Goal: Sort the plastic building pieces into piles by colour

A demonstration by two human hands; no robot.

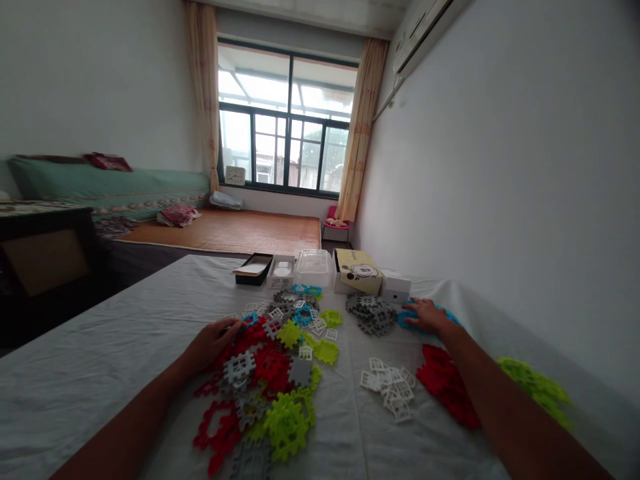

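Looks like sorting's underway: the left hand rests palm-down, maybe pinching something, on the mixed pile of interlocking tiles, while the right hand lies flat on the blue tiles beside the grey tiles, so next probably needs a proper pinch.

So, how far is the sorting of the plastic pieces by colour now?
Partly done. Separate groups already lie apart: white pieces, red pieces, a grey pile and green pieces. In hand: the right hand rests on blue pieces, and the left hand touches the mixed pile. Left: that mixed pile, which holds red, green, grey, white and blue pieces together.
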